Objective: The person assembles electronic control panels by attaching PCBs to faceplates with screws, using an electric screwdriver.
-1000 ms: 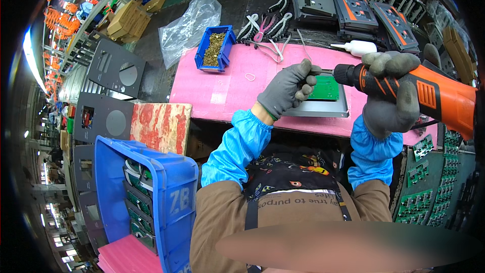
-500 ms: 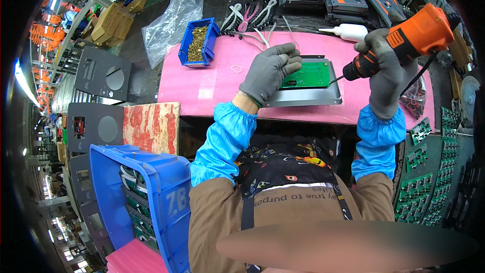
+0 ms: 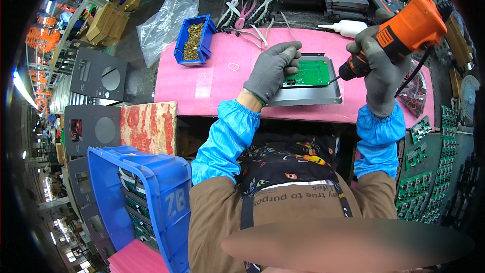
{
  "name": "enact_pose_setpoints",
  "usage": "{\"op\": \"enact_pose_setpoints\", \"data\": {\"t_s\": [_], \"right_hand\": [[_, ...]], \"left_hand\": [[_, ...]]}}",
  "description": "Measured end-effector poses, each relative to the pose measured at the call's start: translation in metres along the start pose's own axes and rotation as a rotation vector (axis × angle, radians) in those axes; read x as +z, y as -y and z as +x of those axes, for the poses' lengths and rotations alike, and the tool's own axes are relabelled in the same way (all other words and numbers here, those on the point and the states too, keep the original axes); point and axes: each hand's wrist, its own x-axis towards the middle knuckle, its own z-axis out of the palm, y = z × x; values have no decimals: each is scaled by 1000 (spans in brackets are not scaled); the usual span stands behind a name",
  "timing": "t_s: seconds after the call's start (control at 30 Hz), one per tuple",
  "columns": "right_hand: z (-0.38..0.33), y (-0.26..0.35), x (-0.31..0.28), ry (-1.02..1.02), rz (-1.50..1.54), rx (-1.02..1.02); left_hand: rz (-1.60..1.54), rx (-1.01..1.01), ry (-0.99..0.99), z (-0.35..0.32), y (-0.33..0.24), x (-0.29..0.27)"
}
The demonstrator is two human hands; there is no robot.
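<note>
View from above a pink worktop (image 3: pixel 202 83). Left hand (image 3: pixel 270 71), grey glove, fingers curled & pressed down on the left edge of a green circuit board (image 3: pixel 312 73), which sits in a grey metal tray (image 3: pixel 313 98) at the worktop's near edge. Right hand (image 3: pixel 376 73), also gloved, wrapped tight round an orange power screwdriver (image 3: pixel 404 33), tip angled down-left onto the board's right side. Blue bin of brass screws (image 3: pixel 194 40) at far left of worktop; white glue bottle (image 3: pixel 351 28) beyond the board. Blue crate (image 3: pixel 166 197) near person's left side.
</note>
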Motion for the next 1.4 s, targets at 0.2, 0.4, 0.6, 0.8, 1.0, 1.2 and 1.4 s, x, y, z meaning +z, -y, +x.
{"op": "enact_pose_setpoints", "data": {"t_s": [0.2, 0.4, 0.6, 0.8, 1.0, 1.2, 1.4], "right_hand": [[1, -4, 2, 101, -100, 61], [1, -6, 6, 43, -58, -20], [1, 3, 6, 118, 120, 34], [2, 20, 12, -49, 393, -311], [-3, 22, 36, -23, 619, -377], [-4, 14, 38, -11, 614, -304], [-7, 11, 42, 11, 643, -264]], "left_hand": [[-50, -18, -6, 0, 3, 1], [81, -31, -81, -5, -4, 9], [58, -49, -58, 3, 1, -3], [-336, -98, 193, -2, -8, -9], [-397, -186, 226, -14, -9, -13], [-428, -204, 222, -19, -10, -18], [-345, -83, 333, -16, -7, -36]]}}
